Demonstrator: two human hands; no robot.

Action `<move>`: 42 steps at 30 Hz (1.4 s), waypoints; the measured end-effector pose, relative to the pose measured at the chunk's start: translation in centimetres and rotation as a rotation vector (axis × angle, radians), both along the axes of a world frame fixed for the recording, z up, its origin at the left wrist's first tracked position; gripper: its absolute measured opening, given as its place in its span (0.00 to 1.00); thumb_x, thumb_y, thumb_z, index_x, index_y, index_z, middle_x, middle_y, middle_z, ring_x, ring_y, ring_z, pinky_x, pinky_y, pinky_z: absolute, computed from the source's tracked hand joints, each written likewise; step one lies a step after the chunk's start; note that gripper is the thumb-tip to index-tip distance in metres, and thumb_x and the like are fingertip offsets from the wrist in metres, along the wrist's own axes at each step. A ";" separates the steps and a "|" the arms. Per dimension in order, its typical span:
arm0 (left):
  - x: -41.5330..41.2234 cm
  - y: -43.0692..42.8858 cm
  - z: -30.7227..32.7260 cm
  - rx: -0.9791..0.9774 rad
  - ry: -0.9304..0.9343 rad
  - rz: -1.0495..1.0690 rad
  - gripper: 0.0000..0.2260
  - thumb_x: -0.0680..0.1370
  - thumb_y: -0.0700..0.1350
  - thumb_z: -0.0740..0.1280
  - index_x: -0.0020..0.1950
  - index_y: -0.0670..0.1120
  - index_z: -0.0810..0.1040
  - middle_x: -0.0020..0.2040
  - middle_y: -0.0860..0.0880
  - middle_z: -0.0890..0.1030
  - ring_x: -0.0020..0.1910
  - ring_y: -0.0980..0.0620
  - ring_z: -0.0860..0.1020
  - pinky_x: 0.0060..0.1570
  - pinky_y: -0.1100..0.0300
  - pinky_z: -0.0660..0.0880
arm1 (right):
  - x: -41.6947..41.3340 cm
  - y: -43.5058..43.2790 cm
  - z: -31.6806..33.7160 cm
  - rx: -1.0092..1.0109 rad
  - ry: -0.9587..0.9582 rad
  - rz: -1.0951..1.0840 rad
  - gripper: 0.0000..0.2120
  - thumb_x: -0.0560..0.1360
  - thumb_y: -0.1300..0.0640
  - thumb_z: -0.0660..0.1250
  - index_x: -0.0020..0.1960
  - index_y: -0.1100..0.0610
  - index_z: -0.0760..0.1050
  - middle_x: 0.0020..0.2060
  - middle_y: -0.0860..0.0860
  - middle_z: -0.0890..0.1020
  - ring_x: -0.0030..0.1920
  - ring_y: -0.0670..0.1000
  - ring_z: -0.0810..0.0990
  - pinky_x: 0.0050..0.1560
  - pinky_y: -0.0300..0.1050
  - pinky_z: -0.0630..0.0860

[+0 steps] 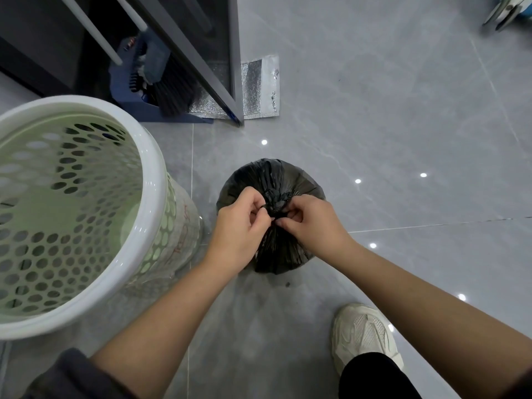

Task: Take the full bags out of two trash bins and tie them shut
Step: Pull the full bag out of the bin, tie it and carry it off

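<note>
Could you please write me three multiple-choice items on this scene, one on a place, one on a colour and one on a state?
1. Where does the black trash bag stand?
A. inside the bin
B. on the floor tiles beside the bin
C. on a shelf

2. What colour is the inside of the perforated trash bin?
A. pale green
B. red
C. black

3. What state is the bag's neck in?
A. spread wide open
B. gathered, with both hands working a knot
C. sealed with tape

Answers:
1 B, since the bag rests on the grey floor to the right of the bin.
2 A, since the holed wall inside the white rim is pale green.
3 B, since the left hand and the right hand pinch the bunched plastic at the top.
</note>
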State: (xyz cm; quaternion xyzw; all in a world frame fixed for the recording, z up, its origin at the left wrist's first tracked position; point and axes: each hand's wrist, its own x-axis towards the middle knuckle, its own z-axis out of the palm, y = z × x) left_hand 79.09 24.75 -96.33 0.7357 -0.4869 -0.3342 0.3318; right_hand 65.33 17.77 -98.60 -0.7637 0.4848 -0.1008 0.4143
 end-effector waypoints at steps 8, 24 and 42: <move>0.5 -0.2 -2.0 0.124 -0.594 -0.279 0.16 0.74 0.54 0.66 0.60 0.50 0.74 0.54 0.53 0.74 0.56 0.51 0.71 0.54 0.55 0.70 | -2.1 -0.2 -0.6 -0.268 0.210 0.059 0.22 0.68 0.52 0.72 0.59 0.52 0.70 0.50 0.49 0.79 0.52 0.53 0.75 0.47 0.48 0.71; 0.5 -0.8 7.3 0.035 -0.539 -0.295 0.04 0.78 0.39 0.61 0.44 0.45 0.71 0.36 0.50 0.73 0.38 0.50 0.71 0.35 0.50 0.73 | -3.6 -1.1 5.4 -0.150 0.108 0.156 0.05 0.73 0.50 0.70 0.45 0.52 0.80 0.40 0.47 0.79 0.45 0.51 0.78 0.53 0.54 0.71; -14.9 -7.5 48.4 0.036 -0.368 -0.668 0.09 0.77 0.35 0.63 0.52 0.41 0.81 0.46 0.45 0.78 0.47 0.46 0.75 0.47 0.51 0.75 | -22.9 -4.7 49.3 -0.196 0.211 0.111 0.04 0.75 0.54 0.67 0.49 0.51 0.80 0.43 0.46 0.80 0.48 0.51 0.77 0.53 0.46 0.65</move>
